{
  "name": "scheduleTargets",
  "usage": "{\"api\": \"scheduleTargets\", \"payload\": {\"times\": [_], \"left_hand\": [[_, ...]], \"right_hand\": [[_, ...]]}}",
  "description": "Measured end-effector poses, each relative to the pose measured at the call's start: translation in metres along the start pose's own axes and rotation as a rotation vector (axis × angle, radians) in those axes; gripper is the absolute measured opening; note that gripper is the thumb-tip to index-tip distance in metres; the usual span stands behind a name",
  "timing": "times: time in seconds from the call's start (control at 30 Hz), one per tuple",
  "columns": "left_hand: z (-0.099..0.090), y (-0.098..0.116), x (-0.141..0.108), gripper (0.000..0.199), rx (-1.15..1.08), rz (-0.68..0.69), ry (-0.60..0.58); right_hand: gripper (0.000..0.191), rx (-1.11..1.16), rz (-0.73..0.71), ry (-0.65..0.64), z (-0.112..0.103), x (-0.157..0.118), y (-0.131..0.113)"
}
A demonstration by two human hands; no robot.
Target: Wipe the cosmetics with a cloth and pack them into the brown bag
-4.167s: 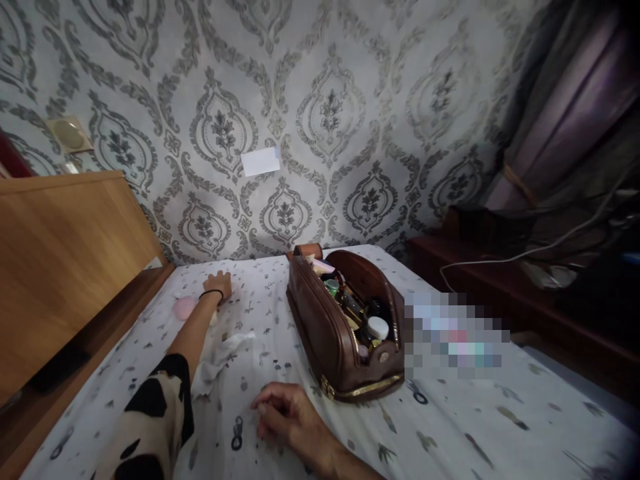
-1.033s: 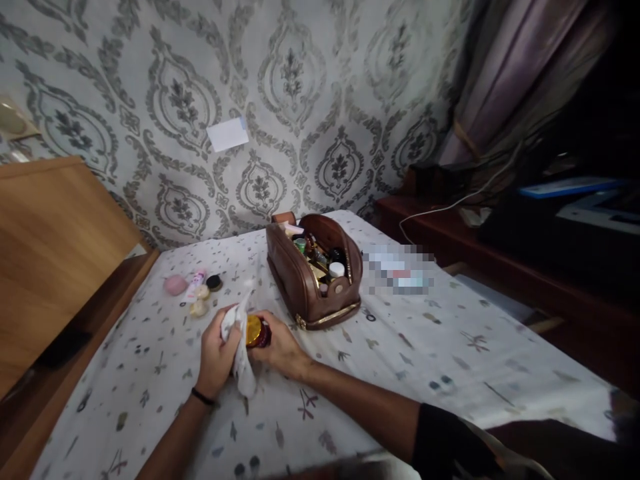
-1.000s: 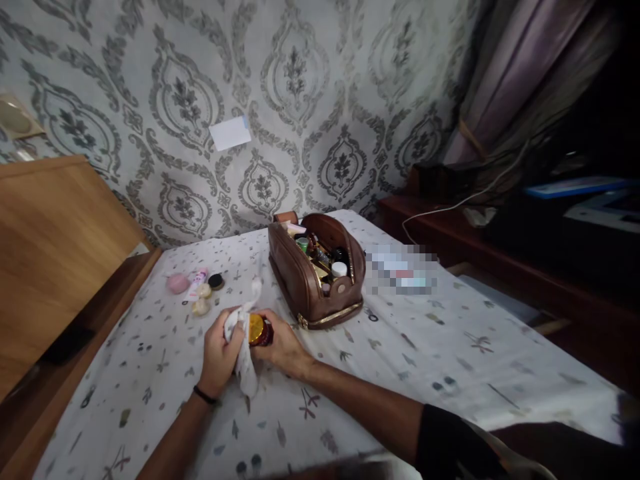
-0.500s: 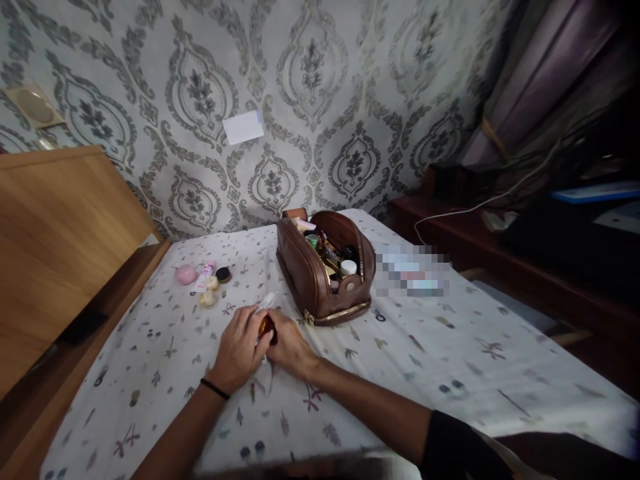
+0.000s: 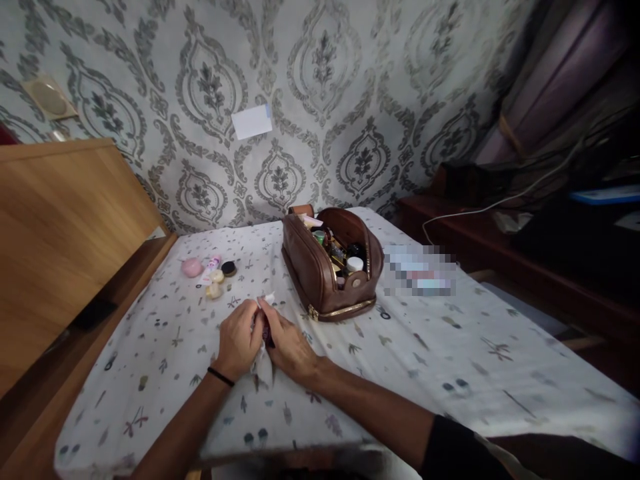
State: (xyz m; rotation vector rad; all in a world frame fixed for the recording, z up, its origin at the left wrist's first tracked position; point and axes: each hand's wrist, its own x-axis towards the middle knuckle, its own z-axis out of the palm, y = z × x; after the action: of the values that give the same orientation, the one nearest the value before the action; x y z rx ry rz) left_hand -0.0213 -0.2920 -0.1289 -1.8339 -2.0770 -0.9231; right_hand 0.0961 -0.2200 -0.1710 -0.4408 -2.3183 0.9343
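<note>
My left hand [image 5: 240,339] and my right hand [image 5: 291,343] meet over the bed's front part, both with fingers closed. Pinned between them is a small dark amber-brown container [image 5: 267,332], mostly covered by the fingers. A thin white tissue or wipe [image 5: 264,368] is bunched around it, one end hanging below the hands and a tip poking out above. Just beyond my right hand stands a brown leather toiletry bag [image 5: 305,267], unzipped and full of small bottles and jars, among them a white-capped jar [image 5: 355,265].
At the left lie a pink round item [image 5: 191,267], a small pink-and-white tube [image 5: 214,263], a black-lidded jar [image 5: 229,269] and cream-coloured small jars [image 5: 214,290]. A blurred packet [image 5: 420,270] rests right of the bag. A wooden board [image 5: 75,247] borders the left side of the patterned sheet [image 5: 400,400].
My fingers have shifted around the container, covering more of it, and the left hand has turned knuckles-up. More of the white tissue hangs below. The view has moved slightly.
</note>
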Motion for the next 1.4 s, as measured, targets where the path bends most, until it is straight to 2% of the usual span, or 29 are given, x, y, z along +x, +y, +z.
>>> {"api": "scheduleTargets", "payload": {"times": [0.13,0.23,0.33,0.43,0.53,0.63,0.7,0.8,0.9,1.03,1.13,1.3,1.4], "left_hand": [[-0.004,-0.006,0.003,0.020,-0.166,-0.163,0.000],[-0.008,-0.014,0.007,0.022,-0.374,-0.285,-0.004],[-0.010,-0.019,0.010,0.030,-0.507,-0.352,0.005],[-0.009,-0.019,0.009,0.036,-0.523,-0.394,-0.033],[-0.007,-0.017,0.005,0.038,-0.506,-0.370,-0.093],[-0.003,-0.017,0.001,0.034,-0.477,-0.314,-0.153],[-0.001,-0.017,-0.001,0.029,-0.456,-0.298,-0.169],[0.000,-0.016,0.000,0.026,-0.468,-0.316,-0.126],[-0.003,-0.016,0.002,0.028,-0.506,-0.361,-0.033],[-0.005,-0.018,0.005,0.030,-0.467,-0.443,0.118],[-0.004,-0.021,0.004,0.028,-0.448,-0.452,0.184],[0.001,-0.020,-0.002,0.024,-0.500,-0.405,0.165],[0.000,-0.016,-0.005,0.026,-0.540,-0.335,0.107]], "right_hand": [[0.084,-0.021,-0.099,-0.036,0.000,-0.001,0.000],[0.087,0.073,-0.131,-0.073,-0.002,-0.002,-0.001],[0.092,0.224,-0.013,-0.087,-0.004,0.000,-0.003],[0.093,0.334,0.122,-0.028,-0.003,0.004,-0.003],[0.082,0.392,0.200,0.065,-0.001,0.008,0.001],[0.063,0.423,0.199,0.145,-0.001,0.010,0.005],[0.060,0.491,0.200,0.151,-0.002,0.011,0.007],[0.058,0.730,0.229,0.103,-0.006,0.014,0.006],[0.049,0.960,0.296,0.059,-0.009,0.016,0.002],[0.049,1.136,0.429,0.082,-0.012,0.015,-0.004],[0.050,1.203,0.485,0.035,-0.014,0.015,-0.006],[0.049,1.266,0.420,-0.024,-0.014,0.016,-0.006],[0.052,1.257,0.415,0.019,-0.014,0.017,-0.004]]}}
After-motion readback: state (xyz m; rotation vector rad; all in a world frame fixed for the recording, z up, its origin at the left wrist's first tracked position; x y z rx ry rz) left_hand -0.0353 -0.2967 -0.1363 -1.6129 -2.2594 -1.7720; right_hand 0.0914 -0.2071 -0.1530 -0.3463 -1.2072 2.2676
